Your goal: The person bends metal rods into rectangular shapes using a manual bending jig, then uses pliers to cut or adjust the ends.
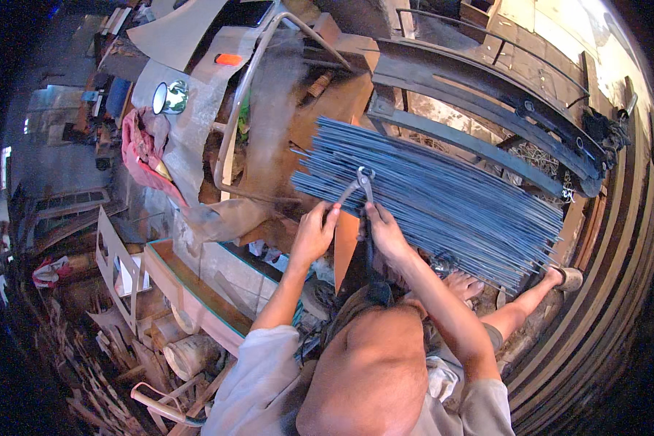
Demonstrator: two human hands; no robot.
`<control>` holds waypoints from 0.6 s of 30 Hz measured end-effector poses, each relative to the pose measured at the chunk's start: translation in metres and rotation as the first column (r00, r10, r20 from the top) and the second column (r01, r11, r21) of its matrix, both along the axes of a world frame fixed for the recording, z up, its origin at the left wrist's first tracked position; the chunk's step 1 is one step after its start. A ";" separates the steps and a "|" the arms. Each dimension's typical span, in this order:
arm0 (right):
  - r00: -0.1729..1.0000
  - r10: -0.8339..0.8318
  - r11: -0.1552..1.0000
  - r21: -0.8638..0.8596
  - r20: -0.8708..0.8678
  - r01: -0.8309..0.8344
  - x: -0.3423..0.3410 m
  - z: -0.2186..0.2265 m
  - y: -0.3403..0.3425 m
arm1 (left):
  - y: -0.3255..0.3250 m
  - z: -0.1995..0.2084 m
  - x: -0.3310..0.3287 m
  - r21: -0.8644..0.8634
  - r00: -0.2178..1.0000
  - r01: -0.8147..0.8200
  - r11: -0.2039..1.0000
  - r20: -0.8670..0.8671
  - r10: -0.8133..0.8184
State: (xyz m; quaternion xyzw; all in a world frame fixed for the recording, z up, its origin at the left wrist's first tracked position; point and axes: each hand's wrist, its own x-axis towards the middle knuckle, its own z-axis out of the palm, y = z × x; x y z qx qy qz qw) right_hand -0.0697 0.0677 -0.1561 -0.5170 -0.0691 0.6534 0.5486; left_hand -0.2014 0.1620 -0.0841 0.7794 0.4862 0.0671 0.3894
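A pair of end-cutting pincers is spread between my two hands, its jaws over a wide bundle of thin bluish metal rods. My left hand is closed around the end of the left handle. Around the right handle, my right hand is wrapped, with its fingers partly hidden. The rods lie side by side, slanting from the upper middle down to the right. Whether the jaws grip a rod or wire is too small to make out.
Dark metal rails run behind the rods. To the left, a bent pipe frame rises near an enamel mug, a pink cloth and an orange object. A long wooden box and logs are lower left. My sandalled foot is right.
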 end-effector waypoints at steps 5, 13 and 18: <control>0.978 -0.141 0.988 -0.077 -0.155 0.130 -0.020 0.012 0.029 | 0.021 -0.015 -0.001 0.008 0.998 0.007 1.000 -0.066 -0.007; 0.965 -0.206 0.975 -0.112 -0.159 0.190 -0.041 -0.005 0.033 | 0.008 -0.018 -0.001 0.051 0.999 -0.021 0.999 -0.031 0.022; 0.960 -0.232 0.972 -0.077 -0.156 0.223 -0.041 -0.006 0.038 | 0.005 -0.013 0.007 0.066 0.999 -0.040 0.997 -0.018 0.041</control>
